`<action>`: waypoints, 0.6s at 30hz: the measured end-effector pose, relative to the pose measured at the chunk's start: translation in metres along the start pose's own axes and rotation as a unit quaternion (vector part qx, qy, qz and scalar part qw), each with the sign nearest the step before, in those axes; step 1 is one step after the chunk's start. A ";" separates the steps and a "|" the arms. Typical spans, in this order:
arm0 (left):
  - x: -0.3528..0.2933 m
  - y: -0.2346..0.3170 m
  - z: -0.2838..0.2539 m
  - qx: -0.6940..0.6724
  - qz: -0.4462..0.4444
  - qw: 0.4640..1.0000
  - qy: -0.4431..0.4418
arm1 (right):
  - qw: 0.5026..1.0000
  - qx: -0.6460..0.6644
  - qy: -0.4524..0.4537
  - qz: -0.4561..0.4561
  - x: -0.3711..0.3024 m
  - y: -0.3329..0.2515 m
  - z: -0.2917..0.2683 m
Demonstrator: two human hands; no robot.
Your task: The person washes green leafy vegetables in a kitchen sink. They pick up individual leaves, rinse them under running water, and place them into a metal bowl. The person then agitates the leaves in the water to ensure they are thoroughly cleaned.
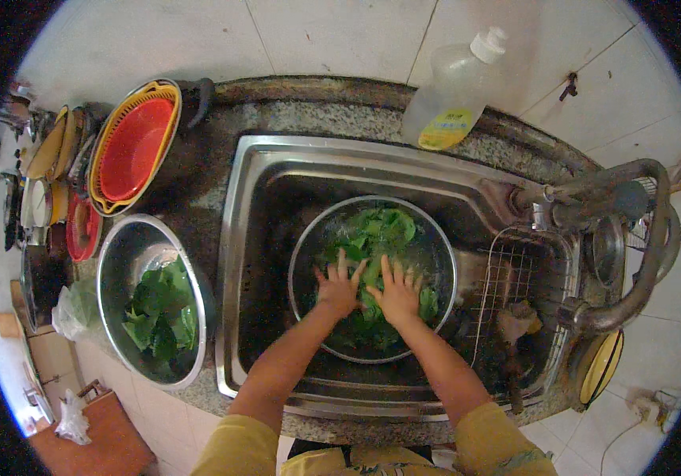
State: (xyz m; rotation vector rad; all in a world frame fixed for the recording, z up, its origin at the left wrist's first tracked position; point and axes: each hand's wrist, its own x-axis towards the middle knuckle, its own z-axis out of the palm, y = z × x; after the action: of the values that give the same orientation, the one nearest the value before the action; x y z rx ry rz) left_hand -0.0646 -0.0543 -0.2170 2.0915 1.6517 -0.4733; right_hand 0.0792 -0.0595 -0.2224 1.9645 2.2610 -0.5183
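Both my hands reach into a round metal bowl (295, 305) standing in the sink. Green leaves (388, 226) float in water inside it. My left hand (340, 289) lies over the leaves left of the middle, its fingers spread. Beside it, a small gap away, my right hand (397, 293) rests on the leaves with fingers apart too. Neither hand grips anything that I can see. On the counter left of the sink, a second metal bowl (197, 297) holds more green leaves (162, 309).
The steel sink (233, 238) surrounds the bowl. A wire basket (507, 262) and a curved faucet (657, 238) are at its right. A clear bottle (447, 95) stands behind. Red and yellow baskets (134, 147) stand at the back left, near a plastic bag (74, 309).
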 end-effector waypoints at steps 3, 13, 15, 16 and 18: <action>0.032 0.008 0.012 0.012 -0.025 1.000 -0.006 | 0.999 -0.022 -0.017 0.035 0.031 0.001 -0.006; 0.029 -0.009 -0.051 -0.502 -0.018 0.837 0.216 | 0.773 0.573 -0.123 0.242 0.020 -0.023 -0.079; 0.017 -0.006 -0.075 -0.556 0.048 0.814 0.159 | 0.704 0.675 -0.075 0.208 0.009 -0.024 -0.087; 0.011 -0.003 -0.088 -0.581 0.083 0.800 0.126 | 0.664 0.721 -0.050 0.193 0.002 -0.023 -0.088; -0.006 -0.009 -0.109 -0.550 0.116 0.818 0.125 | 0.748 0.647 -0.040 0.142 -0.001 0.001 -0.078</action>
State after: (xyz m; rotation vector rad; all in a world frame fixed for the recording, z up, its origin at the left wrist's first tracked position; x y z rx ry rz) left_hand -0.0742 0.0006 -0.1223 1.4021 1.2391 0.7315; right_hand 0.0913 -0.0353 -0.1489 2.4725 1.4163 -2.5236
